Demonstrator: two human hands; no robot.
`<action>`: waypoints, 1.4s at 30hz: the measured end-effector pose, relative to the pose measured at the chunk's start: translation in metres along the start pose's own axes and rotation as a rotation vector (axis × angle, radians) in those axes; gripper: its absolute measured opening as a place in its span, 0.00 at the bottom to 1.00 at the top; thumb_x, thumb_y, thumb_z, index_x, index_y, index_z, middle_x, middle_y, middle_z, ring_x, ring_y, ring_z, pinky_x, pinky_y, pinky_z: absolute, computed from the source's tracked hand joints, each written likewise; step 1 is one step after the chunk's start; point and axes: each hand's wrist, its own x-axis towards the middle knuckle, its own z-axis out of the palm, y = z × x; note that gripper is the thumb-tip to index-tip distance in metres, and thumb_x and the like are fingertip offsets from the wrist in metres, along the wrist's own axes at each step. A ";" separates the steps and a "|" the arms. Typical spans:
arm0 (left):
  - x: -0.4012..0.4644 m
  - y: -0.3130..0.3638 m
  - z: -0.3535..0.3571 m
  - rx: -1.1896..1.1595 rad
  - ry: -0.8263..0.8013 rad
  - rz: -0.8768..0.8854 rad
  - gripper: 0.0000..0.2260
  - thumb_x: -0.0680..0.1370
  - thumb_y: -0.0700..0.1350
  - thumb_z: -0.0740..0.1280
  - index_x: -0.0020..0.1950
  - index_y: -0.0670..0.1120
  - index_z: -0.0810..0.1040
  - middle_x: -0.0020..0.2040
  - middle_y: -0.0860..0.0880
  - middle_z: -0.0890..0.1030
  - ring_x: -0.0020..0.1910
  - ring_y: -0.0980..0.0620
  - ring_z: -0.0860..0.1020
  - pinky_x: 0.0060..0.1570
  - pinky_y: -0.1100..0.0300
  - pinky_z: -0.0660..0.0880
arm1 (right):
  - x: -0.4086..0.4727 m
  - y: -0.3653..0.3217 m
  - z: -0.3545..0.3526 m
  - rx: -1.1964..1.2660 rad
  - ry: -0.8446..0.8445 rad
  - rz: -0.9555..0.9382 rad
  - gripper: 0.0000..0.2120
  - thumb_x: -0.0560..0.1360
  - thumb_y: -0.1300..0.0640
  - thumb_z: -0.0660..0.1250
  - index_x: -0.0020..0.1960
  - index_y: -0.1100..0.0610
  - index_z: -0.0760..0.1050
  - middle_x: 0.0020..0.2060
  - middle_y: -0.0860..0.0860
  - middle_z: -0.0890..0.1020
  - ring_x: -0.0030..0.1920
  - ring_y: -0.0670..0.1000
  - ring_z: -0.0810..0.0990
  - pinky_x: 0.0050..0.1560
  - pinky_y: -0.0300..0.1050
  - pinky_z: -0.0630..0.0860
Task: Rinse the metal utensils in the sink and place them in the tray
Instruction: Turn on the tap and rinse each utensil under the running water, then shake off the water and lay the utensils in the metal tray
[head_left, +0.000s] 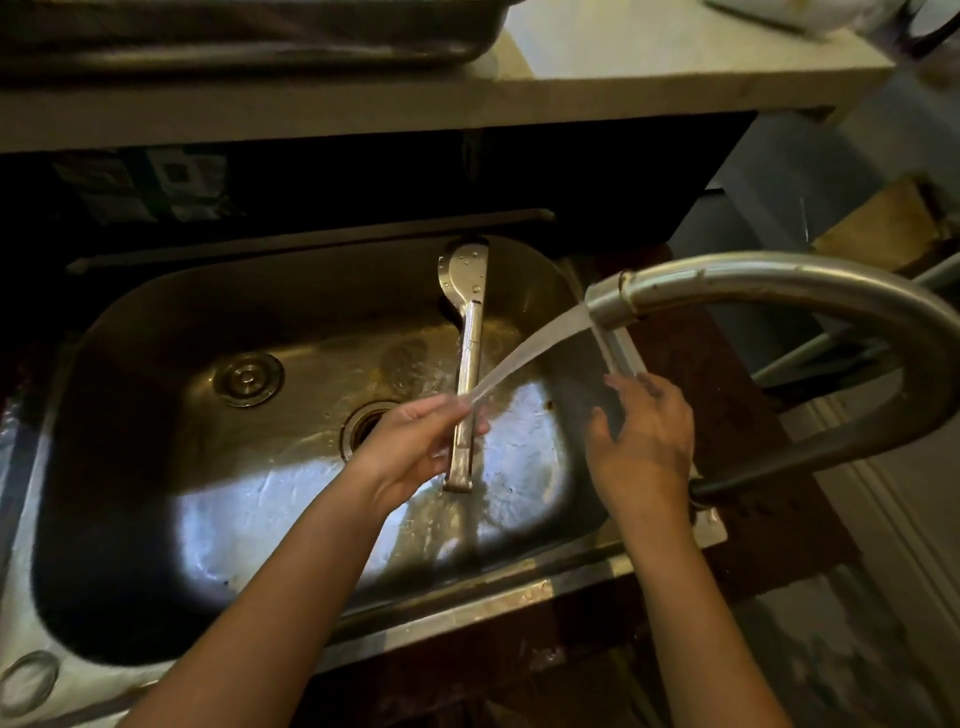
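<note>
We clamp our left hand (415, 441) on the spatula (466, 364) so the stream (530, 353) rinses it over the sink (156, 338), right hand (644, 431) loose, empty.

- Metal utensil (469, 332): polished steel, glossy, beaded with water drops on the flat head.
- Sink (156, 322): stainless steel basin, dull and stained toward the back, wet and bright with glare on the near floor.
- Drain ring (358, 423) and round stopper (248, 378): metal, shiny.
- Faucet (769, 280): brushed metal, satin sheen; dark matt section lower down.
- Tray (260, 36): dark metal, dull, scuffed.
- Table (623, 78): pale, smooth, matt stone-like top.
</note>
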 end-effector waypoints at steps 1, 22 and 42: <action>0.003 0.000 0.002 -0.034 0.021 -0.009 0.06 0.72 0.44 0.68 0.43 0.45 0.85 0.41 0.46 0.85 0.40 0.52 0.83 0.41 0.57 0.80 | 0.000 0.000 -0.002 0.072 0.002 0.032 0.17 0.74 0.62 0.64 0.62 0.59 0.73 0.64 0.59 0.70 0.65 0.57 0.68 0.65 0.52 0.68; -0.015 -0.006 0.023 -0.091 0.178 0.050 0.07 0.75 0.43 0.65 0.47 0.41 0.81 0.35 0.48 0.86 0.36 0.56 0.84 0.36 0.63 0.81 | -0.042 -0.011 0.004 0.035 0.182 -0.216 0.10 0.71 0.57 0.66 0.52 0.52 0.79 0.52 0.50 0.79 0.53 0.49 0.76 0.63 0.56 0.63; -0.148 0.055 -0.029 0.159 0.292 0.142 0.10 0.77 0.46 0.63 0.49 0.44 0.82 0.39 0.48 0.84 0.36 0.53 0.81 0.32 0.64 0.78 | -0.030 -0.147 0.026 0.665 -0.780 0.168 0.05 0.76 0.61 0.64 0.41 0.58 0.75 0.32 0.54 0.83 0.26 0.46 0.79 0.24 0.35 0.75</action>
